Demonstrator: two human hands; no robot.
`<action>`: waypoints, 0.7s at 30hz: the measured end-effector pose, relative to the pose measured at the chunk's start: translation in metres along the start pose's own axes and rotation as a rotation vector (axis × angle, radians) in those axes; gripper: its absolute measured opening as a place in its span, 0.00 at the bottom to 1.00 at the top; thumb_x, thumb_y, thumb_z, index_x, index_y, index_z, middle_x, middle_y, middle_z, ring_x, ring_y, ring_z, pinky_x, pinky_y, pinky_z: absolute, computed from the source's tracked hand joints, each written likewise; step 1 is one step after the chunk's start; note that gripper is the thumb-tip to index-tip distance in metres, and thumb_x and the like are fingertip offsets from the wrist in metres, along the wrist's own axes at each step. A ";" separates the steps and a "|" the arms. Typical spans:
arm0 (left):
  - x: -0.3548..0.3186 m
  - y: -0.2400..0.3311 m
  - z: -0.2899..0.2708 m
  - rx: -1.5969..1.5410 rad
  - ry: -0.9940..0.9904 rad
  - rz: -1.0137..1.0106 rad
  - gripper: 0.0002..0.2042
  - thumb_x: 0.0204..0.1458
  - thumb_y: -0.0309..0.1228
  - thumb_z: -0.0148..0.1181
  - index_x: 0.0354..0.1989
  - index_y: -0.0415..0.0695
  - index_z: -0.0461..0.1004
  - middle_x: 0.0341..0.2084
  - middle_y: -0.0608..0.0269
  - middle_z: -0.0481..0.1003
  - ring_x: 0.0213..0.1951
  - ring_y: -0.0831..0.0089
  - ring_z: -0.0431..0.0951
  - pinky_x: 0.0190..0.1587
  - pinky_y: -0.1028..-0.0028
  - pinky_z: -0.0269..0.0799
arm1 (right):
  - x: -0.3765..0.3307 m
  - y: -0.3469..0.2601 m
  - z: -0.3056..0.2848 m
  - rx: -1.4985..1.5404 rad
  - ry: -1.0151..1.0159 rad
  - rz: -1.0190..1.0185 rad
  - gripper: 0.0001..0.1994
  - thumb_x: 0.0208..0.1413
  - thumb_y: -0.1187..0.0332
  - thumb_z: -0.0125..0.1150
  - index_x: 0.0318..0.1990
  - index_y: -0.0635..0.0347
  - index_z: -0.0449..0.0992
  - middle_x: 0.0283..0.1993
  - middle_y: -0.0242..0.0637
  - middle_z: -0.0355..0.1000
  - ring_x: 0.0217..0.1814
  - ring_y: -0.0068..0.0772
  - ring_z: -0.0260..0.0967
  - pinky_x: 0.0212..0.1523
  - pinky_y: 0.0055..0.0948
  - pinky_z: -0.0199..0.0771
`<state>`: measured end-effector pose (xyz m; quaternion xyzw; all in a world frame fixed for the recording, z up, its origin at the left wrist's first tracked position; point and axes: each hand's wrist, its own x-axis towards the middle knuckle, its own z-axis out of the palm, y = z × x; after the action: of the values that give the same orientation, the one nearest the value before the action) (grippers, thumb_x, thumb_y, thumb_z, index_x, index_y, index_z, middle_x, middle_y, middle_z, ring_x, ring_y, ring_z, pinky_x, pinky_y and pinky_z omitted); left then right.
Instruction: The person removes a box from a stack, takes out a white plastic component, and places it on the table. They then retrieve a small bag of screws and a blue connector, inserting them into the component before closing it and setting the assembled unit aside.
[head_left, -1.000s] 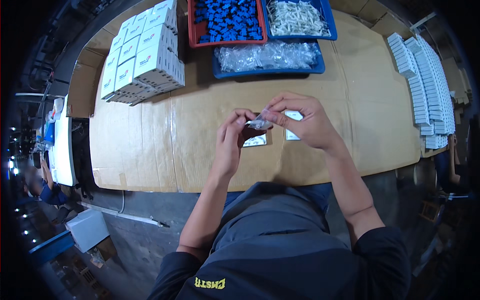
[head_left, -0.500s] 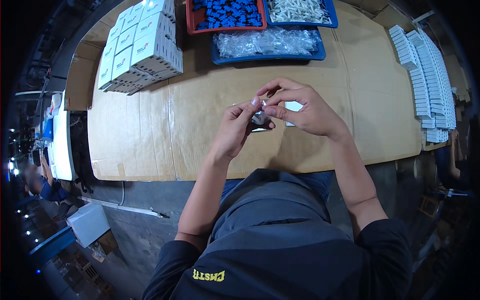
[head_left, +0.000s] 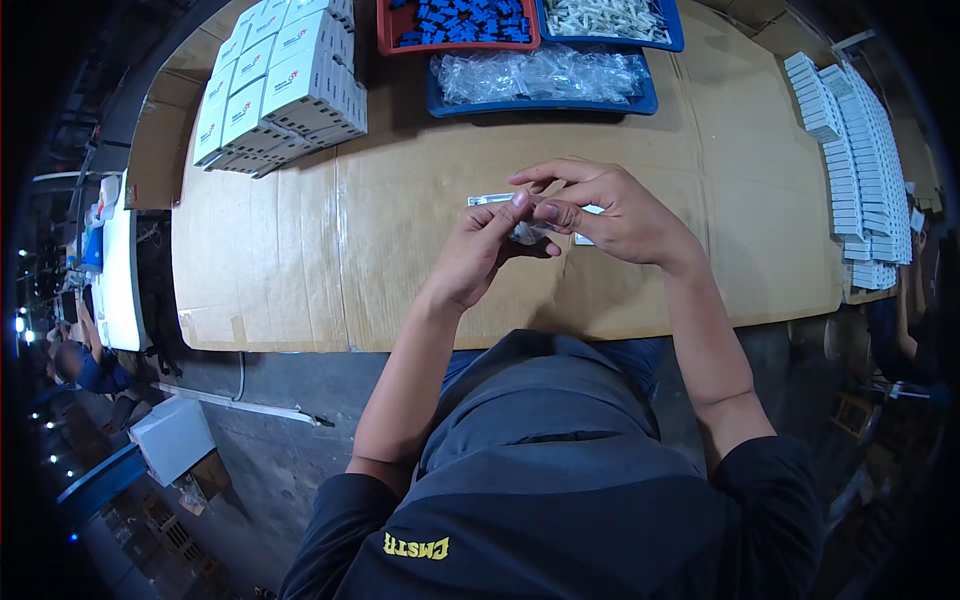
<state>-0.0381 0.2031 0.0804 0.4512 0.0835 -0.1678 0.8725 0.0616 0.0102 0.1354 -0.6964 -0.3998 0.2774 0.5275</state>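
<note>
A small crumpled clear plastic bag (head_left: 526,234) is held between my hands above the cardboard-covered table (head_left: 420,170). My left hand (head_left: 474,248) is closed on the bag, thumb on top. From the other side, my right hand (head_left: 622,215) pinches the bag's edge between thumb and forefinger, its other fingers curved above. What lies inside the bag is too small to make out. Partly hidden behind my hands, a flat white item (head_left: 488,200) lies on the table, and a white piece (head_left: 586,238) shows under my right hand.
Stacked white boxes (head_left: 285,90) stand at the far left. Beyond my hands are a red tray (head_left: 460,46) of blue parts, a blue tray (head_left: 610,43) of white parts and a blue tray (head_left: 540,109) of clear bags. Rows of white boxes (head_left: 860,160) line the right edge.
My hands stay together on the bag, and my right thumb and forefinger have shifted slightly along its edge. More of the flat white item shows behind my left hand. The view has tilted slightly.
</note>
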 end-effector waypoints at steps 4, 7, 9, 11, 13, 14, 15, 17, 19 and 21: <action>-0.004 -0.007 -0.005 -0.055 0.023 0.002 0.19 0.71 0.44 0.52 0.48 0.37 0.78 0.37 0.56 0.82 0.39 0.63 0.85 0.47 0.63 0.83 | -0.003 -0.006 0.005 0.038 -0.049 0.032 0.14 0.69 0.65 0.61 0.45 0.70 0.83 0.62 0.46 0.75 0.54 0.34 0.74 0.53 0.33 0.75; -0.003 -0.005 -0.005 -0.038 0.050 -0.043 0.20 0.71 0.46 0.51 0.46 0.38 0.78 0.36 0.57 0.82 0.37 0.63 0.86 0.47 0.63 0.83 | -0.001 0.010 0.011 0.057 -0.073 0.050 0.15 0.68 0.63 0.61 0.49 0.69 0.82 0.63 0.46 0.75 0.59 0.36 0.72 0.59 0.35 0.72; -0.004 -0.005 -0.002 -0.008 0.017 -0.052 0.21 0.71 0.47 0.51 0.47 0.38 0.78 0.36 0.58 0.82 0.37 0.64 0.85 0.48 0.64 0.83 | -0.004 0.006 0.011 0.025 -0.054 0.018 0.15 0.69 0.63 0.61 0.50 0.68 0.82 0.63 0.46 0.75 0.61 0.38 0.72 0.60 0.36 0.72; -0.002 0.000 -0.003 -0.013 -0.004 -0.046 0.21 0.71 0.47 0.52 0.48 0.39 0.78 0.38 0.58 0.82 0.38 0.66 0.86 0.48 0.65 0.83 | -0.002 0.001 0.007 0.011 -0.055 0.034 0.15 0.69 0.63 0.61 0.53 0.65 0.82 0.64 0.46 0.75 0.64 0.43 0.72 0.62 0.37 0.71; -0.004 0.003 -0.001 -0.015 -0.001 -0.055 0.21 0.71 0.47 0.52 0.49 0.40 0.79 0.39 0.59 0.82 0.38 0.68 0.86 0.47 0.67 0.83 | 0.000 -0.007 0.005 0.003 -0.057 0.022 0.15 0.69 0.63 0.60 0.53 0.65 0.82 0.64 0.46 0.75 0.64 0.42 0.72 0.62 0.37 0.71; -0.003 0.004 -0.003 -0.022 0.004 -0.061 0.21 0.71 0.47 0.52 0.49 0.40 0.79 0.39 0.59 0.82 0.38 0.68 0.86 0.47 0.67 0.83 | 0.002 -0.007 0.005 -0.001 -0.061 0.020 0.15 0.69 0.63 0.60 0.52 0.65 0.82 0.64 0.46 0.75 0.63 0.42 0.72 0.61 0.37 0.72; -0.002 0.004 -0.005 -0.034 -0.013 -0.042 0.20 0.71 0.47 0.52 0.48 0.40 0.79 0.39 0.60 0.82 0.38 0.68 0.86 0.47 0.67 0.82 | 0.003 -0.006 0.005 0.006 -0.066 0.028 0.15 0.69 0.63 0.60 0.52 0.65 0.82 0.64 0.46 0.75 0.63 0.42 0.72 0.61 0.37 0.72; -0.002 0.005 -0.006 -0.042 -0.025 -0.022 0.20 0.71 0.46 0.52 0.47 0.40 0.78 0.38 0.61 0.82 0.38 0.67 0.86 0.46 0.68 0.82 | 0.004 -0.003 0.006 0.061 -0.094 0.080 0.14 0.69 0.64 0.60 0.51 0.66 0.82 0.64 0.46 0.74 0.62 0.40 0.73 0.61 0.35 0.72; -0.001 0.003 -0.009 -0.034 -0.013 -0.021 0.20 0.70 0.47 0.53 0.46 0.40 0.79 0.37 0.60 0.82 0.37 0.67 0.85 0.47 0.67 0.82 | 0.005 -0.002 0.005 0.079 -0.111 0.108 0.14 0.69 0.64 0.60 0.50 0.67 0.82 0.63 0.45 0.74 0.61 0.39 0.73 0.60 0.35 0.72; 0.000 0.001 -0.008 -0.023 -0.006 -0.017 0.21 0.70 0.48 0.53 0.45 0.40 0.79 0.36 0.60 0.82 0.37 0.66 0.85 0.47 0.65 0.82 | 0.003 0.001 0.006 0.091 -0.125 0.135 0.13 0.70 0.64 0.59 0.49 0.67 0.82 0.63 0.45 0.74 0.60 0.39 0.73 0.59 0.35 0.72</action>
<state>-0.0375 0.2107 0.0766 0.4399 0.0869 -0.1755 0.8765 0.0588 0.0158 0.1333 -0.6783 -0.3712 0.3731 0.5126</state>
